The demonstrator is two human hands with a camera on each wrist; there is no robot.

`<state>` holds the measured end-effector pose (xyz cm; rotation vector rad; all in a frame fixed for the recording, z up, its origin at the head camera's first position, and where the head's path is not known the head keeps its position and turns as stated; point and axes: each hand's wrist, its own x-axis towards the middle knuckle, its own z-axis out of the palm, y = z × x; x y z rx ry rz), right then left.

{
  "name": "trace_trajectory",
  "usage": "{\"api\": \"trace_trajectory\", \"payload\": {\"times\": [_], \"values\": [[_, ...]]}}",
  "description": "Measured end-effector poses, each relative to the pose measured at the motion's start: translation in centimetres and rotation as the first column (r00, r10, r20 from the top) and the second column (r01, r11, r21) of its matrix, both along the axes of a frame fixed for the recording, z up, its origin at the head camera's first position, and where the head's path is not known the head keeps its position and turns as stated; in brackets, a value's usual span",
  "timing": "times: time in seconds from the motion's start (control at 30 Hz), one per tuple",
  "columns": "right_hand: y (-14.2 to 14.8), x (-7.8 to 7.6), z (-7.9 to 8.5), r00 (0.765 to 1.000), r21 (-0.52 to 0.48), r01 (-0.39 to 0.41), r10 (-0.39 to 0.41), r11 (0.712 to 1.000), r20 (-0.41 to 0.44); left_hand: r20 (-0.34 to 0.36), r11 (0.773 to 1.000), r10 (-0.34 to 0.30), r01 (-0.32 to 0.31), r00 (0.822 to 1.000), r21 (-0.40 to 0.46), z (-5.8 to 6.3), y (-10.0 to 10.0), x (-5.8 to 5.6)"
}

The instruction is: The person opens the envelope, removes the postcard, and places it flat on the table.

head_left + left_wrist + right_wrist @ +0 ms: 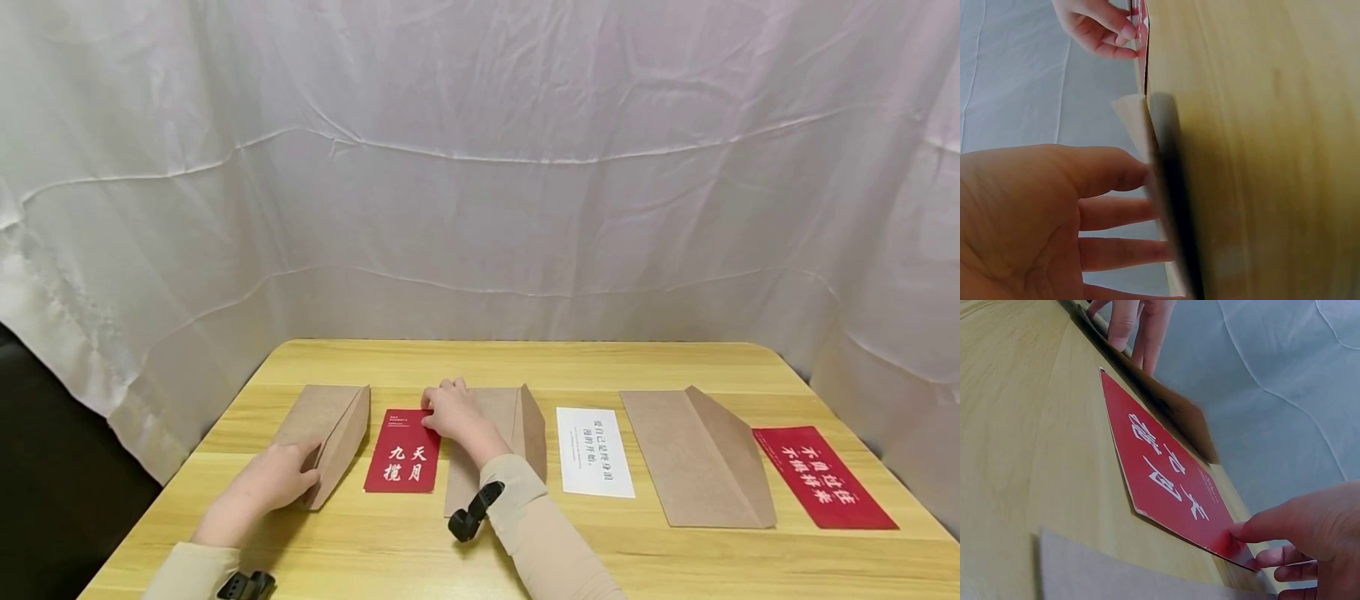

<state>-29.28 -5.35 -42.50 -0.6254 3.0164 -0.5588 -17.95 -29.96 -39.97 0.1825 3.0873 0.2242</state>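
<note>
My left hand (270,479) rests on the leftmost brown envelope (318,412), its fingers fairly straight and the fingertips against the paper near the flap crease. The envelope's flap stands raised on its right side in the right wrist view. Just right of it lies a red card (401,450) with white characters. My right hand (461,417) pinches this card's far right corner, thumb on the printed face and fingers at the edge. Under my right forearm lies a second brown envelope (498,404), partly hidden, its flap also lifted.
Farther right lie a white card (596,450) with printed text, a third brown envelope (678,458) with its flap unfolded, and another red card (825,479) close to that flap. A pale curtain (525,217) hangs behind the wooden table (525,358).
</note>
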Motion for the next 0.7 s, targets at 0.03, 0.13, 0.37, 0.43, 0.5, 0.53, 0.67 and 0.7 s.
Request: {"api": "trace_trajectory", "payload": {"times": [0.03,0.13,0.37,0.43,0.5,0.53,0.67,0.7], "values": [[0.0,0.0,0.0,1.000,0.001,-0.002,0.002,1.000,-0.001,-0.004,1.000,-0.003,0.003,1.000,-0.004,0.0,0.0,0.0],[0.0,0.0,-0.1,1.000,0.007,-0.008,0.008,1.000,-0.008,-0.018,1.000,-0.008,0.008,1.000,-0.015,-0.1,0.0,0.0],[-0.1,0.1,0.1,0.999,0.030,-0.022,0.022,0.999,-0.028,0.011,1.000,-0.003,0.003,1.000,0.025,0.1,-0.2,0.0],[-0.2,0.1,0.3,0.999,0.032,-0.024,0.026,0.999,-0.034,0.029,0.999,-0.001,0.000,1.000,0.048,0.3,-0.3,0.0],[-0.2,0.1,0.7,0.999,0.034,-0.024,0.025,0.999,-0.040,0.045,0.998,0.002,-0.006,0.999,0.070,0.6,-0.3,0.0],[-0.2,0.2,0.9,0.999,0.035,-0.021,0.023,0.999,-0.043,0.048,0.997,0.001,-0.005,0.999,0.080,0.8,-0.3,0.0],[0.0,0.4,2.2,0.998,0.023,-0.004,0.005,1.000,-0.059,0.043,0.995,0.000,-0.004,0.999,0.103,1.7,0.0,0.1],[0.0,0.4,2.5,0.998,0.018,0.000,0.001,1.000,-0.065,0.038,0.994,-0.004,0.000,0.999,0.109,1.9,0.1,0.2]]}}
